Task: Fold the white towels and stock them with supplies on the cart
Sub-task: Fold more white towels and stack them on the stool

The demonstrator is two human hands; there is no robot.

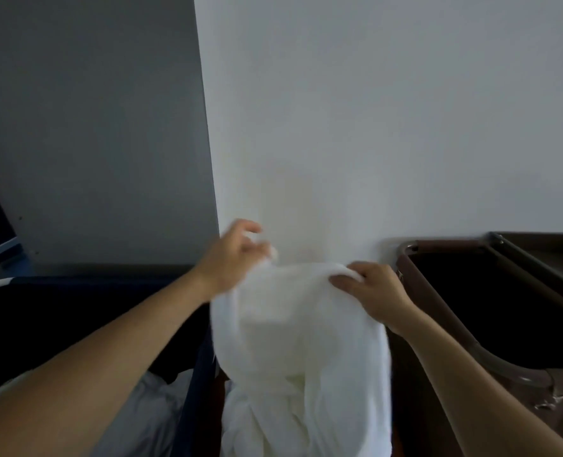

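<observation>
A white towel (303, 344) hangs in front of me, bunched and drooping down to the bottom of the view. My right hand (372, 291) pinches its upper edge on the right. My left hand (233, 255) is at the towel's upper left corner, blurred, with fingers curled around the cloth there. Both hands are raised in front of a white wall corner. The towel's lower part is crumpled and partly out of frame.
A dark-blue bin (194, 374) with grey and dark laundry stands at the lower left. At the right is a brown-framed cart bag (445, 311) with a dark open inside. The white wall (372, 127) is close ahead, a grey wall (92, 127) to the left.
</observation>
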